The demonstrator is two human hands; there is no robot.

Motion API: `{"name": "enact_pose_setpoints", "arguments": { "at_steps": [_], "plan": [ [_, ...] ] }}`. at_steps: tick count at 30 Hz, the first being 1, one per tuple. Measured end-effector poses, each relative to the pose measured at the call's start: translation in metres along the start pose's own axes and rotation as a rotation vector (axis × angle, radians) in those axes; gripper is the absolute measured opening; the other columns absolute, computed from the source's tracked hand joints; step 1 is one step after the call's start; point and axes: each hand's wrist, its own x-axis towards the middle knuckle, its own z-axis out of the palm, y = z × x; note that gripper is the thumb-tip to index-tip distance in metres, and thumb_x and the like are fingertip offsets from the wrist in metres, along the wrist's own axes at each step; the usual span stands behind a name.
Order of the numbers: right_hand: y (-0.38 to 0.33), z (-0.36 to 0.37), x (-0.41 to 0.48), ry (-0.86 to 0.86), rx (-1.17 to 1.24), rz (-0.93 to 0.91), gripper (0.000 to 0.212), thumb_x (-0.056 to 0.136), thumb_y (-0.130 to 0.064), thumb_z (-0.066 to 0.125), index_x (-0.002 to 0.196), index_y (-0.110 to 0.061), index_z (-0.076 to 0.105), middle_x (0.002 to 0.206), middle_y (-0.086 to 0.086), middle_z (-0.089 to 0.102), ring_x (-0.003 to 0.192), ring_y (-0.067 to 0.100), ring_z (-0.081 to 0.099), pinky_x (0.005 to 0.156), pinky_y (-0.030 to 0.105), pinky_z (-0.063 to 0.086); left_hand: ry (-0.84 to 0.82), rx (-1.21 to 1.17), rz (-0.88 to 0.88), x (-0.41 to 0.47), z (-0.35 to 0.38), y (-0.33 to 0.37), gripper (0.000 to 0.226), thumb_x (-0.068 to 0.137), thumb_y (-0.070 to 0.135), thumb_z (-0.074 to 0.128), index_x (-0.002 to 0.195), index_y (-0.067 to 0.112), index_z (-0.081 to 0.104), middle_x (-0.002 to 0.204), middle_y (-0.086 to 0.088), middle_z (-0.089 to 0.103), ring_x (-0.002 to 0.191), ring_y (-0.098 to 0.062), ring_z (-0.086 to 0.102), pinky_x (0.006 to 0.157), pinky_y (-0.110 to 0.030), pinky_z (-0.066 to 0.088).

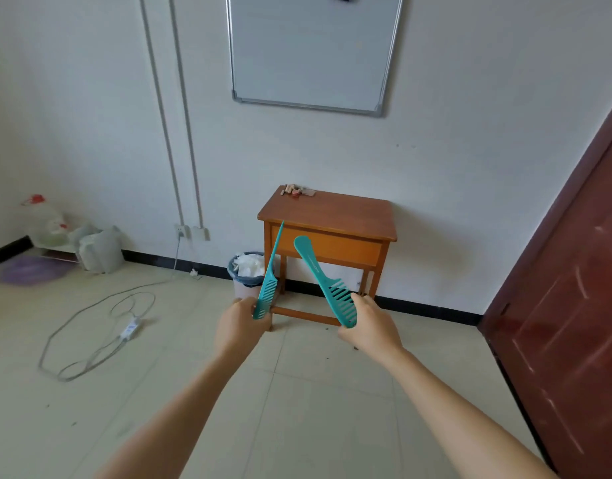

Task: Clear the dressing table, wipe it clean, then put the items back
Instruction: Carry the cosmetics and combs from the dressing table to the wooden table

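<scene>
A small brown wooden dressing table (346, 210) stands against the white wall ahead of me, some way off. A cluster of small items (296, 191) lies at its back left corner. My left hand (240, 324) grips the toothed end of a teal tail comb (268, 283), its thin spike pointing up. My right hand (370, 324) holds the toothed end of a teal wide-tooth comb (320, 274), handle slanting up to the left. Both arms reach out in front of me, above the tiled floor.
A bin (247, 271) with a blue liner and white paper stands left of the table. A grey cable and power strip (130, 328) loop over the floor at left. Bags (97, 248) sit in the left corner. A dark red door (574, 305) is at right, a whiteboard (311, 50) above.
</scene>
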Motion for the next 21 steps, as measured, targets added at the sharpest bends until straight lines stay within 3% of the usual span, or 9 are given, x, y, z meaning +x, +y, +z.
{"name": "enact_pose_setpoints", "arguments": {
  "at_steps": [3,8,13,17,21],
  "plan": [
    [-0.004,0.001,0.035,0.012,0.042,-0.043,0.054,0.078,-0.032,0.067,0.123,-0.017,0.042,0.116,0.000,0.052,0.104,0.016,0.055,0.069,0.023,0.051,0.023,0.030,0.014,0.026,-0.003,0.003,0.025,0.084,0.021,0.059,0.104,0.006,0.061,0.092,-0.006,0.056,0.077,-0.023,0.060,0.067,-0.036,0.054],
    [-0.001,-0.008,0.109,0.056,0.117,-0.141,0.057,0.081,-0.028,0.064,0.130,-0.014,0.038,0.115,0.002,0.051,0.100,0.015,0.054,0.069,0.021,0.047,0.089,0.075,0.048,0.092,0.001,0.017,0.027,0.083,0.019,0.059,0.108,0.007,0.061,0.103,-0.009,0.062,0.077,-0.019,0.059,0.050,-0.019,0.039],
    [0.018,-0.015,0.179,0.055,0.157,-0.166,0.061,0.082,-0.030,0.064,0.133,-0.013,0.034,0.114,0.001,0.050,0.100,0.011,0.053,0.073,0.018,0.048,0.121,0.062,0.029,0.166,0.024,0.039,0.022,0.082,0.021,0.061,0.099,0.007,0.064,0.098,-0.007,0.063,0.076,-0.020,0.060,0.063,-0.032,0.054],
    [0.035,-0.011,0.227,0.015,0.154,-0.159,0.063,0.083,-0.029,0.064,0.135,-0.014,0.033,0.115,0.000,0.050,0.103,0.011,0.052,0.072,0.017,0.047,0.119,0.042,-0.015,0.210,0.055,0.043,0.024,0.084,0.020,0.061,0.102,0.004,0.063,0.099,-0.010,0.065,0.076,-0.022,0.061,0.066,-0.037,0.056],
    [0.048,0.007,0.260,-0.035,0.121,-0.133,0.060,0.083,-0.028,0.063,0.133,-0.013,0.035,0.117,0.001,0.051,0.105,0.013,0.052,0.075,0.020,0.049,0.052,0.056,-0.056,0.241,0.084,0.031,0.023,0.084,0.020,0.060,0.104,0.009,0.062,0.105,-0.009,0.064,0.076,-0.016,0.058,0.056,-0.022,0.050]
  ]
}}
